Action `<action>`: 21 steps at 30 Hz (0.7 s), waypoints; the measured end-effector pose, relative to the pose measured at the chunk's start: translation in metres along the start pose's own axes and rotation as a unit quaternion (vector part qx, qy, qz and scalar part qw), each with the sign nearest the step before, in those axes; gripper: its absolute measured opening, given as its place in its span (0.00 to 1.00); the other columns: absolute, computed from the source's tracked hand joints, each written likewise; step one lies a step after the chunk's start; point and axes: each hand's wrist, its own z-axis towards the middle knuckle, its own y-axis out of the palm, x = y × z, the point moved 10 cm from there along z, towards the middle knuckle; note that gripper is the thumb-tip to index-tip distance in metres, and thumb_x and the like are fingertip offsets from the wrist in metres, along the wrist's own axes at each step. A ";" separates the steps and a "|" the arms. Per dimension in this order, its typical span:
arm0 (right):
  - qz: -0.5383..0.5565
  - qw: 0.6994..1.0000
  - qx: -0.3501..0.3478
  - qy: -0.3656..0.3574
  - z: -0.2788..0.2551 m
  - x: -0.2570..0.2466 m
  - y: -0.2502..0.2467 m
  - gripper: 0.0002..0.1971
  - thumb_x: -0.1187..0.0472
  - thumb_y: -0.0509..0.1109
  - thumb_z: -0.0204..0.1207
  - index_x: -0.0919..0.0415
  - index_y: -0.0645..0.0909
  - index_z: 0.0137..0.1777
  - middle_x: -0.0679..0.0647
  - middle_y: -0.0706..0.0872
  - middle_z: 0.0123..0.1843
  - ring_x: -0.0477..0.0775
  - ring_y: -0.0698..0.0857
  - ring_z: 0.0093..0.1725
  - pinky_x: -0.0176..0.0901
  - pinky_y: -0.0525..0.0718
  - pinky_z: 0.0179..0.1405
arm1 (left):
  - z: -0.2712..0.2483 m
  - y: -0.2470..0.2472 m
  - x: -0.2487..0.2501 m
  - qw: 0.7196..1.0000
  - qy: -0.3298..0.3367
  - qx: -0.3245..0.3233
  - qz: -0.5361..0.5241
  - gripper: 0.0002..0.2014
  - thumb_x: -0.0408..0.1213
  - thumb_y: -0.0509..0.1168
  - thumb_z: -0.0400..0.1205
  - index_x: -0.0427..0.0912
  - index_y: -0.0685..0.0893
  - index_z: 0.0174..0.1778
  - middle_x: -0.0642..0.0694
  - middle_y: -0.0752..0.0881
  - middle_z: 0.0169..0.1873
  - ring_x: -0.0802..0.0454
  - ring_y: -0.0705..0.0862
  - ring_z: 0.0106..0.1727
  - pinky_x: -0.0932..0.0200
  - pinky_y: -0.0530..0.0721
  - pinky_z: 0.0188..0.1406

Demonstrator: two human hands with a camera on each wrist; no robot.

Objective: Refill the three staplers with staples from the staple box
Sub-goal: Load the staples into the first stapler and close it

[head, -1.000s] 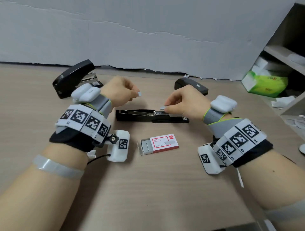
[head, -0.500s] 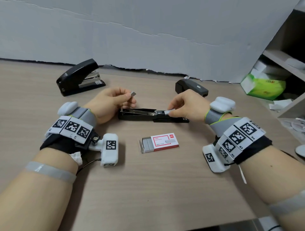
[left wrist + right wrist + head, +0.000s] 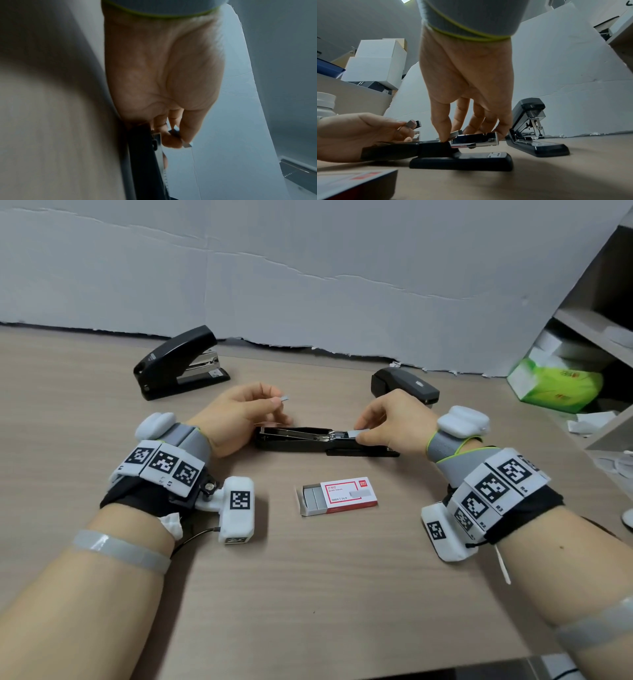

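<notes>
Mostly the left wrist view is dark and blurred: only the left hand (image 3: 164, 75), a short grey strip of staples (image 3: 187, 145) pinched between thumb and forefinger, and a black edge of the opened stapler show. In the head view the right hand (image 3: 397, 422) hides the right part of the flat-opened black stapler (image 3: 294, 438), so the far end of its metal channel cannot be seen; its long axis runs left to right across the wooden table (image 3: 308, 594). The right hand's thumb and fingers pinch a second grey staple strip (image 3: 356, 434) lying along the channel. The left hand (image 3: 239, 412) holds its strip (image 3: 285, 397) raised above the stapler's left end, not touching it. The red-and-white staple box (image 3: 342, 494), tray slid out leftward, lies just nearer than the stapler. A closed black stapler (image 3: 178, 368) sits back left; another black stapler (image 3: 407, 383) back right is partly hidden behind the right hand. The green tissue pack (image 3: 555, 385) is blurred on the shelf.
</notes>
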 end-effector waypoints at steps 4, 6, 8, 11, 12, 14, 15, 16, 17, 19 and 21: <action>-0.007 1.000 0.004 0.000 0.000 0.000 0.000 0.04 0.57 0.79 0.67 0.50 0.90 0.41 0.40 0.85 0.32 0.40 0.82 0.34 0.30 0.71 0.29 | 0.001 -0.012 0.011 0.996 0.022 0.039 0.078 0.07 0.25 0.63 0.82 0.40 0.79 0.41 0.46 0.81 0.36 0.47 0.85 0.41 0.63 0.82 0.42; -0.005 1.000 0.001 0.000 -0.001 0.000 0.000 0.04 0.57 0.79 0.67 0.51 0.90 0.41 0.41 0.85 0.33 0.41 0.82 0.34 0.31 0.72 0.30 | 0.000 -0.013 0.014 0.992 0.023 0.021 0.125 0.08 0.32 0.73 0.73 0.42 0.81 0.44 0.46 0.84 0.38 0.48 0.84 0.41 0.61 0.83 0.48; 0.002 1.000 0.001 0.003 -0.002 0.001 0.000 0.04 0.57 0.80 0.67 0.51 0.90 0.42 0.41 0.86 0.34 0.43 0.83 0.36 0.31 0.74 0.31 | -0.002 -0.012 0.009 0.983 0.005 -0.015 0.185 0.23 0.41 0.82 0.59 0.44 0.83 0.48 0.48 0.87 0.40 0.52 0.85 0.43 0.59 0.82 0.54; 0.015 1.000 0.004 0.007 -0.002 0.002 -0.001 0.04 0.57 0.80 0.67 0.51 0.89 0.40 0.42 0.86 0.34 0.44 0.83 0.36 0.32 0.76 0.33 | -0.004 -0.007 -0.002 0.975 -0.026 -0.068 0.209 0.40 0.49 0.87 0.45 0.45 0.84 0.54 0.50 0.87 0.43 0.53 0.84 0.47 0.58 0.82 0.57; 0.019 1.000 0.005 0.007 -0.002 0.002 0.000 0.04 0.57 0.81 0.66 0.51 0.89 0.40 0.42 0.86 0.34 0.44 0.84 0.36 0.33 0.76 0.33 | -0.004 -0.005 -0.003 0.972 -0.029 -0.079 0.219 0.40 0.47 0.87 0.45 0.46 0.84 0.55 0.49 0.87 0.44 0.52 0.84 0.48 0.57 0.82 0.58; 0.026 1.000 0.005 0.007 -0.002 0.002 0.000 0.04 0.58 0.81 0.66 0.51 0.89 0.39 0.42 0.87 0.34 0.44 0.84 0.36 0.33 0.76 0.33 | -0.004 -0.002 -0.005 0.968 -0.033 -0.093 0.232 0.37 0.40 0.84 0.49 0.46 0.83 0.56 0.47 0.85 0.47 0.51 0.83 0.48 0.55 0.81 0.58; 0.027 1.000 0.004 0.005 -0.002 0.001 0.000 0.04 0.58 0.81 0.66 0.50 0.89 0.38 0.43 0.87 0.34 0.44 0.84 0.36 0.33 0.77 0.33 | -0.004 -0.002 -0.006 0.967 -0.036 -0.095 0.234 0.35 0.37 0.83 0.51 0.46 0.82 0.56 0.46 0.85 0.47 0.50 0.83 0.48 0.55 0.82 0.57; 0.025 1.000 0.004 0.004 -0.002 0.001 0.000 0.04 0.58 0.81 0.66 0.50 0.89 0.38 0.43 0.87 0.34 0.45 0.84 0.36 0.33 0.77 0.33 | -0.004 -0.003 -0.006 0.967 -0.040 -0.094 0.235 0.34 0.33 0.82 0.52 0.47 0.82 0.55 0.46 0.85 0.46 0.50 0.83 0.47 0.55 0.83 0.54; 0.021 1.000 0.003 0.003 -0.003 0.001 -0.001 0.04 0.58 0.81 0.65 0.50 0.89 0.37 0.43 0.88 0.34 0.45 0.85 0.36 0.34 0.79 0.33 | -0.003 -0.003 -0.007 0.967 -0.042 -0.093 0.232 0.32 0.29 0.81 0.54 0.47 0.81 0.55 0.46 0.85 0.46 0.50 0.83 0.45 0.56 0.85 0.53; 0.014 1.000 -0.001 0.000 -0.003 0.001 -0.002 0.04 0.57 0.81 0.65 0.49 0.89 0.37 0.43 0.89 0.34 0.47 0.86 0.36 0.37 0.83 0.36 | -0.003 -0.004 -0.008 0.970 -0.044 -0.092 0.223 0.30 0.27 0.79 0.56 0.46 0.81 0.54 0.44 0.84 0.47 0.50 0.84 0.42 0.56 0.86 0.51; 0.019 1.000 -0.010 -0.002 -0.003 0.003 -0.001 0.05 0.57 0.82 0.65 0.51 0.90 0.39 0.43 0.89 0.35 0.45 0.86 0.36 0.35 0.82 0.36 | -0.003 -0.004 -0.007 0.973 -0.040 -0.093 0.207 0.29 0.26 0.79 0.57 0.45 0.81 0.54 0.43 0.84 0.46 0.52 0.85 0.39 0.57 0.87 0.47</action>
